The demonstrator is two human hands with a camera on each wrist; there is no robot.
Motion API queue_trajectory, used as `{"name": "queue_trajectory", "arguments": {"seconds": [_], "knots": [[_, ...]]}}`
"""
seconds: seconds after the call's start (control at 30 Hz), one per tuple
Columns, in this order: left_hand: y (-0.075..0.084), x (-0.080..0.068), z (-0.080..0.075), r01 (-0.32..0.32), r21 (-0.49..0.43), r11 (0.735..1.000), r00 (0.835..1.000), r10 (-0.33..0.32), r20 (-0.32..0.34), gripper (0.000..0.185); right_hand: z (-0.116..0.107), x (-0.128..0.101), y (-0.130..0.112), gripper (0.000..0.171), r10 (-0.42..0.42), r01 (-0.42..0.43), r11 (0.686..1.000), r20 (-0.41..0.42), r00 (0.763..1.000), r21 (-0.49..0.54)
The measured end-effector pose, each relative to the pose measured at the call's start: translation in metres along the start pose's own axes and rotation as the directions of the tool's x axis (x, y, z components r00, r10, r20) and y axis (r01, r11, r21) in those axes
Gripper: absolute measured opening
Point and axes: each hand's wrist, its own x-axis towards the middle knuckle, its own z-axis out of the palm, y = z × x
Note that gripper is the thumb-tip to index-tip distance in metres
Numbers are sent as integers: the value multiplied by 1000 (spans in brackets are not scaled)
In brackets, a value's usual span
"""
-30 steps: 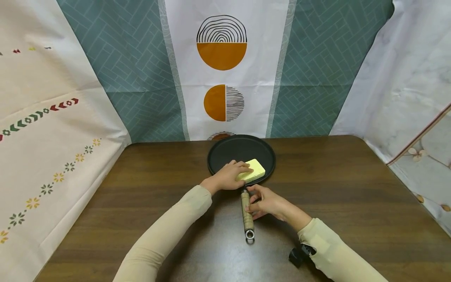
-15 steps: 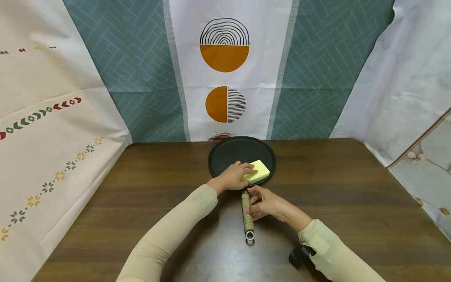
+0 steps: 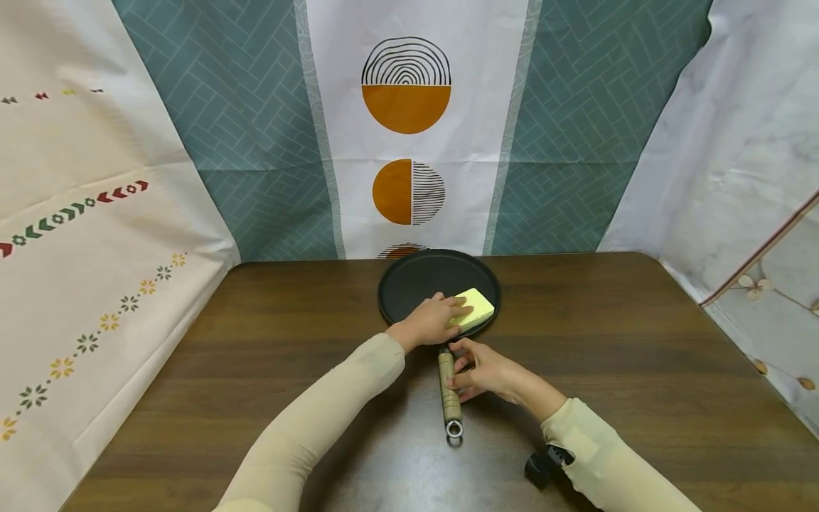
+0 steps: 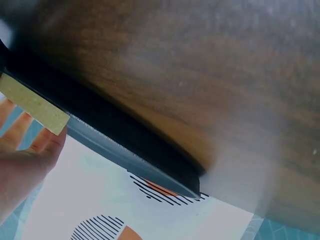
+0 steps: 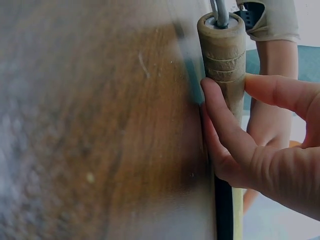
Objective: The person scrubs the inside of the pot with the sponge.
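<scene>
sponge slid toward the right side of the pan
left hand [image 3: 434, 320] presses flat-fingered on the yellow sponge [image 3: 476, 308], now further right in the black pan [image 3: 409, 281] at frame centre; right hand [image 3: 488, 370] pinches the wooden handle [image 3: 449, 387] on the bench [image 3: 608, 355].

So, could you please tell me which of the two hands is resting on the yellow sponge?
The left hand lies over the yellow sponge inside the black pan; the right hand instead pinches the pan's wooden handle.

Head view: looking forward and down over the counter [image 3: 614, 341]. Wrist views: very close, low along its surface; all three sharing the pan [image 3: 416, 277] [image 4: 125, 145] [image 5: 224, 210].
</scene>
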Motion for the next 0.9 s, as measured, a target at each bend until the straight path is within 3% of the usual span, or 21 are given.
{"name": "queue_trajectory", "arguments": {"seconds": [0.9], "knots": [[4,34,-6,60,78,995,997,-63,35,50,0,0,-1,72,7,-7,1000,24,1000,9]]}}
